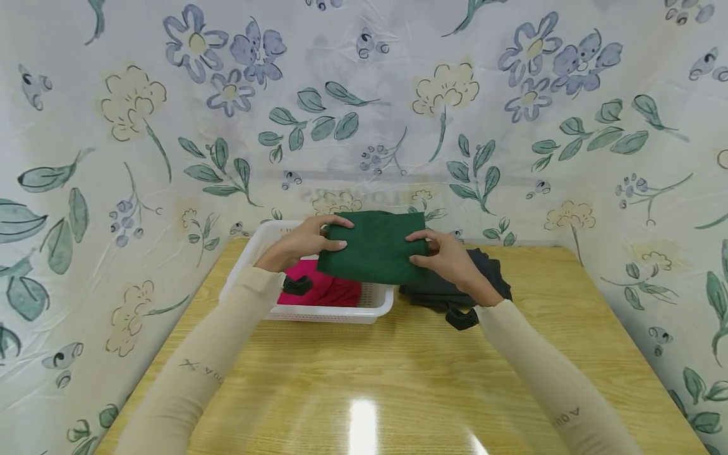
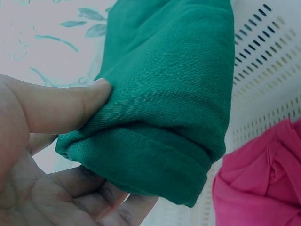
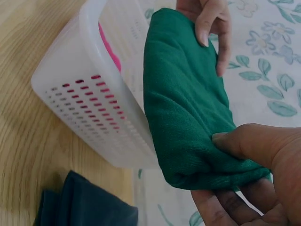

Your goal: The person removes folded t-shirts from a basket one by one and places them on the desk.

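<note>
While a person reaches forward in the head view, both hands grasp a folded green cloth [image 1: 372, 249], raised off the desk [image 1: 318, 379] near the centre. Clock directions in each view run from this cloth. The left hand [image 1: 304, 243] pinches its end at nine o'clock; the right hand [image 1: 449, 259] pinches the end at three. At eight o'clock, partly hidden behind the cloth, a white basket [image 1: 327, 314] stands on the desk with pink cloth [image 1: 335, 294] inside. Folded dark cloth [image 1: 488, 272] lies at four. Floral fabric [image 1: 364, 145] hangs at twelve.

In the left wrist view, the left hand enters from eight o'clock, thumb on the green cloth's near face, fingers behind. The basket's slotted wall is at two, the pink cloth at four.

In the right wrist view, the right hand grips the rolled lower end between four and five o'clock, thumb on top; the left hand is at one. The basket sits at nine, the dark cloth between seven and eight.
</note>
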Tool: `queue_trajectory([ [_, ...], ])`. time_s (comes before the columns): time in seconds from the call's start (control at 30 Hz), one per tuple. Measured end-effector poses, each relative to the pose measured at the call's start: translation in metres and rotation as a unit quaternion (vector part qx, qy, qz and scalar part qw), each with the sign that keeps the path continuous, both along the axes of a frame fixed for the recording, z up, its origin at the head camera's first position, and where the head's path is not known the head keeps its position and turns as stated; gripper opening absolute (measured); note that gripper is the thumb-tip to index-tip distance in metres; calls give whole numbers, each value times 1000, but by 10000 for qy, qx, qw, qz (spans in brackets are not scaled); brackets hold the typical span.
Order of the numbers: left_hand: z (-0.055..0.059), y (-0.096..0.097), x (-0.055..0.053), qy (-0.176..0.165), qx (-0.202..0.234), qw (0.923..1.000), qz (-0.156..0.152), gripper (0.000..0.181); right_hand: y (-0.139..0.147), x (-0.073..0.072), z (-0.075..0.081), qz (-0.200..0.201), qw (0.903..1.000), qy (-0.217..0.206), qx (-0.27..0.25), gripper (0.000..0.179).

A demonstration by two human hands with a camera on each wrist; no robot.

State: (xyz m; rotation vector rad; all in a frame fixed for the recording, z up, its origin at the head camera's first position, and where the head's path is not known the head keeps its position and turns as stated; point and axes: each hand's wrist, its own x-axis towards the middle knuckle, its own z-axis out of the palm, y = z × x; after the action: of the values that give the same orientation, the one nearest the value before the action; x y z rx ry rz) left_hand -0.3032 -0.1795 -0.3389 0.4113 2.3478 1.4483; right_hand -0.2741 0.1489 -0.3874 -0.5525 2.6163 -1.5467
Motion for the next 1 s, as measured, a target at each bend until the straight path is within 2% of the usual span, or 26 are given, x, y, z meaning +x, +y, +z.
queue_trajectory([
  [0.57,-6,32,-3,94,16,9999,-53,41,31,8,-5,-298,9990,120,304,40],
  [0.8,-6,47,-2,52,139,9998,-110,40,46,8,-10,-329,9990,184,259,38],
  [1.0,-9,61,-6,50,226,9996,-184,40,57,9,-10,-509,9975,282,398,38],
])
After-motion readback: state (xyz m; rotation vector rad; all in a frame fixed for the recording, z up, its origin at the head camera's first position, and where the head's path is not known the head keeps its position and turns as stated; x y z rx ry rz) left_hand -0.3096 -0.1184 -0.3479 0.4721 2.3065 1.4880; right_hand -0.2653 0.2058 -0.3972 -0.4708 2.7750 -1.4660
